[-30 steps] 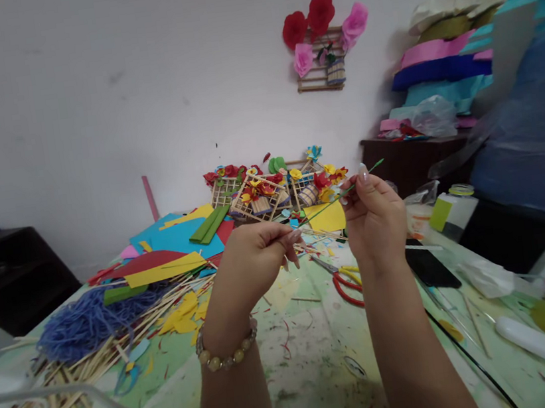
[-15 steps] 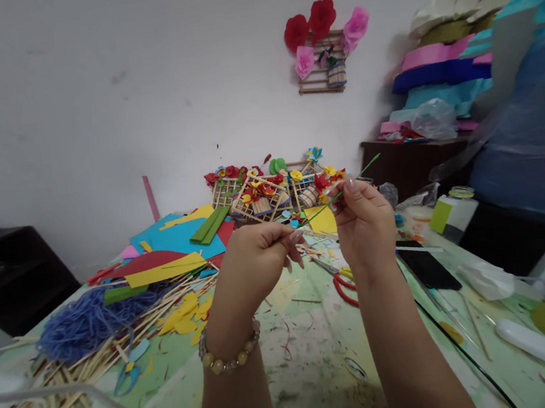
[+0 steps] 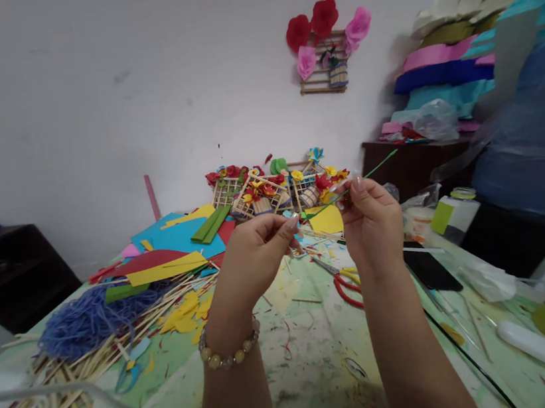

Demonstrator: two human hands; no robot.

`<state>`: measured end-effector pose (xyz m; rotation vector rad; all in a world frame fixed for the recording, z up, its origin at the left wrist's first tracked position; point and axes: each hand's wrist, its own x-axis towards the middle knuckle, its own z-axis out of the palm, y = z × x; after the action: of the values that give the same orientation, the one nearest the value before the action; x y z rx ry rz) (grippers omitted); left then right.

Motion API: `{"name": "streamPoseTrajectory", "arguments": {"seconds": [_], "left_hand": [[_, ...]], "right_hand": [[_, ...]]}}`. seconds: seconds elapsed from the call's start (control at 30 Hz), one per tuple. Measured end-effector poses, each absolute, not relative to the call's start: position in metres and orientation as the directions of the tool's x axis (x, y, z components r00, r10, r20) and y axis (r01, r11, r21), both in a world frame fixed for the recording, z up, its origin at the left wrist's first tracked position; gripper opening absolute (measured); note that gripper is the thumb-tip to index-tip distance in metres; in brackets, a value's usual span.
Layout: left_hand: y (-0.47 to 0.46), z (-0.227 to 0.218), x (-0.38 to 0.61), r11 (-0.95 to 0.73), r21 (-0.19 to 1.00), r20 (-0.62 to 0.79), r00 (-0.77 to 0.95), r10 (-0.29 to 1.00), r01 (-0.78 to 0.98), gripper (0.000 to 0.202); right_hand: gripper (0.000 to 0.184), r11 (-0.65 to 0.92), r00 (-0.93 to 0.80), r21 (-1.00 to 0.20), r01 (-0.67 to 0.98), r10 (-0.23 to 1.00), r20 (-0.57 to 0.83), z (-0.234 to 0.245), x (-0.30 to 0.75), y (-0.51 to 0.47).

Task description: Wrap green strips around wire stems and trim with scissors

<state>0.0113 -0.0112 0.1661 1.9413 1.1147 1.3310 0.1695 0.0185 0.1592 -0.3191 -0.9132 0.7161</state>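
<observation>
A thin green stem [image 3: 379, 166], like a wire or stick wrapped in green, slants up to the right in front of me. My right hand [image 3: 371, 208] pinches it between thumb and fingers, and its tip sticks out above. The stem's lower end comes close to the fingertips of my left hand [image 3: 263, 249]. Those fingers are closed in a pinch, and whether the stem's end is between them I cannot tell. Below my hands lie scissors [image 3: 347, 291] with red and yellow handles.
Blue yarn [image 3: 97, 324], bamboo sticks [image 3: 61, 392] and coloured paper [image 3: 176, 233] lie on the left. Small stick frames with paper flowers [image 3: 261, 195] stand at the back. A black phone [image 3: 434, 269] and a white jar [image 3: 454, 210] are on the right.
My right hand has moved a little to the right with the stem, and more of the stem shows above it. My left hand has barely moved, its fingertips now farther from the right hand.
</observation>
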Motion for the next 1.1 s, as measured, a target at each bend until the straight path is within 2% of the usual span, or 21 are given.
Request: {"name": "streamPoseTrajectory", "arguments": {"seconds": [0.2, 0.43, 0.6, 0.83, 1.1], "left_hand": [[-0.014, 0.164, 0.019, -0.558, 0.772, 0.569, 0.060, 0.820, 0.306, 0.027], [-0.019, 0.165, 0.027, -0.580, 0.745, 0.620, -0.022, 0.784, 0.330, 0.023], [-0.016, 0.165, 0.025, -0.591, 0.762, 0.613, -0.001, 0.790, 0.265, 0.022], [-0.011, 0.163, 0.017, -0.631, 0.753, 0.641, 0.006, 0.767, 0.185, 0.024], [-0.012, 0.166, 0.014, -0.620, 0.764, 0.630, -0.002, 0.776, 0.180, 0.022]], "right_hand": [[0.014, 0.734, 0.412, -0.528, -0.427, 0.678, 0.609, 0.160, 0.167, 0.016], [0.016, 0.693, 0.314, -0.547, -0.469, 0.710, 0.630, 0.158, 0.155, 0.013], [0.018, 0.694, 0.301, -0.578, -0.429, 0.713, 0.633, 0.157, 0.149, 0.011], [0.020, 0.635, 0.225, -0.614, -0.470, 0.758, 0.612, 0.154, 0.143, 0.011], [0.016, 0.604, 0.194, -0.634, -0.483, 0.780, 0.595, 0.149, 0.136, 0.014]]}}
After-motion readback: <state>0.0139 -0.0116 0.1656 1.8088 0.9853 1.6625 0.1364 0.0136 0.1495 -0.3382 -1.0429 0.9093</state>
